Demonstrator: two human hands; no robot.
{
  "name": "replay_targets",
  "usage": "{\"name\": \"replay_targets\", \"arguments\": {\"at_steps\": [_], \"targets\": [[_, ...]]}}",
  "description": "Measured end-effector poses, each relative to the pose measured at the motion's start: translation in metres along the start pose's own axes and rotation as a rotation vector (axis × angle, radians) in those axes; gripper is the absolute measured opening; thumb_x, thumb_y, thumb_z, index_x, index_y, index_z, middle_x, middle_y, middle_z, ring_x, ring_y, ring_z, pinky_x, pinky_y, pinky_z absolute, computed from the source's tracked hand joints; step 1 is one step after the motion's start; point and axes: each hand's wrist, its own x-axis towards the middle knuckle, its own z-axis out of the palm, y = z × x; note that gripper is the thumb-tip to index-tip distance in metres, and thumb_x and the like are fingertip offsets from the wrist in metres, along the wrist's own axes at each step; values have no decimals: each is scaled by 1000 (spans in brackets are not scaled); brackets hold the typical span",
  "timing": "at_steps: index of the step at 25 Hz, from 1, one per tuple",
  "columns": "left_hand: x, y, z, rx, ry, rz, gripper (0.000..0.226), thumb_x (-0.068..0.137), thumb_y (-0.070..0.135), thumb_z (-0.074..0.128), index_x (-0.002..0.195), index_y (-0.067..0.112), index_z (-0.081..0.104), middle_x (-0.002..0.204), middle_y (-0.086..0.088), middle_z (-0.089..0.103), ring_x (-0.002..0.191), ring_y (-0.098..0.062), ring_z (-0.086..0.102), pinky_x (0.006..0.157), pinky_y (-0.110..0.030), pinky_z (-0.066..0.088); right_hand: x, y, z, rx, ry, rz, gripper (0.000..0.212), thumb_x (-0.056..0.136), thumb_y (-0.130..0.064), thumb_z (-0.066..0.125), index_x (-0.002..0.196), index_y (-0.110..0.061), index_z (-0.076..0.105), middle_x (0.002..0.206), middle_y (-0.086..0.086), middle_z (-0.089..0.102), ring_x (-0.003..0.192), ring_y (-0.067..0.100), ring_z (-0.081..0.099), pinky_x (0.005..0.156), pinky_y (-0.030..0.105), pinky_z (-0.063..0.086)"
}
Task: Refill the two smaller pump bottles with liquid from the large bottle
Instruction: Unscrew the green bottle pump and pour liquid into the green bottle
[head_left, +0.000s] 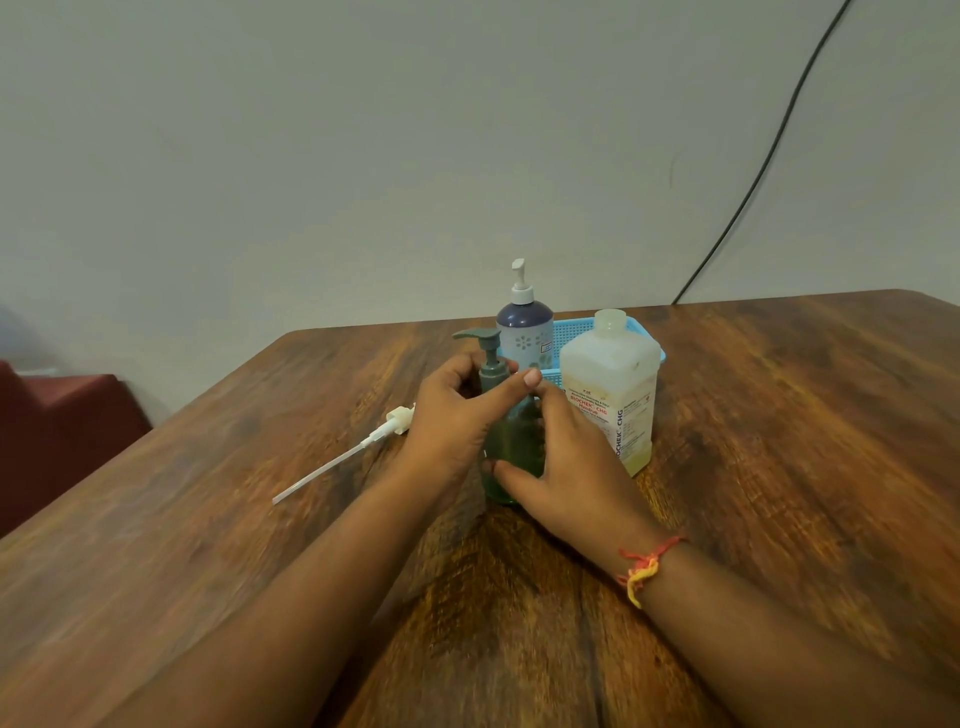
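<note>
- Both hands on the green pump bottle (511, 452), mid-table on the wooden table (779, 467).
- Left hand (457, 415) wrapped around the neck collar just under the green pump head (480, 340); thumb across the front, fingers curled behind. Nozzle points left.
- Right hand (566, 467) grips the bottle body from the right side, thumb low across the front near the base. Red and yellow thread band (644, 566) on that wrist.
- Green bottle upright, base on the table. Liquid level inside: can't tell, hands cover most of it and the frame is slightly blurred.
- Large bottle (610, 384) stands just right of the green one, upright, cap off, neck open. Translucent white, yellowish liquid low in it, label in red print.
- Purple pump bottle (524, 322) behind the green one, white pump fitted, upright.
- Blue plastic basket (569, 338) behind the large bottle, right beside the purple one; whether they touch is unclear.
- Loose white pump with dip tube (343, 454) lies flat on the table left of my left hand, tube end pointing toward me and left.
- Black cable (769, 156) runs down the wall to the far table edge.
</note>
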Motion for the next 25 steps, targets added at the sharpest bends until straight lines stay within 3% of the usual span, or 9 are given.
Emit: {"name": "replay_targets", "arguments": {"at_steps": [4,6,8,11,18,22,25], "targets": [[2,-8,-6,-169,-16,8,42,74,23,86,102,13,57,86,1,77,99,-21,77,75,-26,61,1,1,-1,46,11,15,78,84,-44,76,146,-31,30,142,-7,49,130,13,49,99,27,50],[3,-7,-6,-197,-14,5,39,80,14,81,111,13,57,93,0,78,102,-20,76,77,-26,61,1,1,-1,35,10,10,79,84,-45,76,146,-31,30,142,-6,49,129,12,48,100,30,51],[4,-6,-5,-136,-16,30,45,82,20,82,122,17,61,107,0,77,109,-20,73,83,-32,63,1,0,0,20,9,12,80,84,-45,75,147,-31,29,143,-6,48,130,13,48,101,32,52],[1,-5,-4,-24,-63,46,46,75,38,85,116,22,71,111,3,77,110,-17,73,87,-36,62,1,1,1,12,9,13,80,85,-43,75,148,-31,27,144,-6,48,131,14,47,100,29,48],[1,-5,-7,-205,-50,32,33,81,8,69,110,15,53,90,5,79,106,-18,75,80,-25,60,2,0,-2,71,5,28,81,82,-44,78,146,-28,31,141,-3,51,129,16,50,102,38,53],[2,-2,-5,-69,42,110,35,87,9,78,118,16,63,105,-1,77,104,-16,74,79,-26,61,1,0,-2,56,9,20,81,82,-45,78,146,-29,31,143,-5,49,130,14,49,102,34,52],[6,7,-7,-104,99,159,35,85,18,81,117,13,67,105,-2,77,102,-15,74,82,-27,60,0,0,-1,26,24,-4,82,81,-49,78,145,-29,31,141,-5,50,128,13,50,100,29,50]]}}
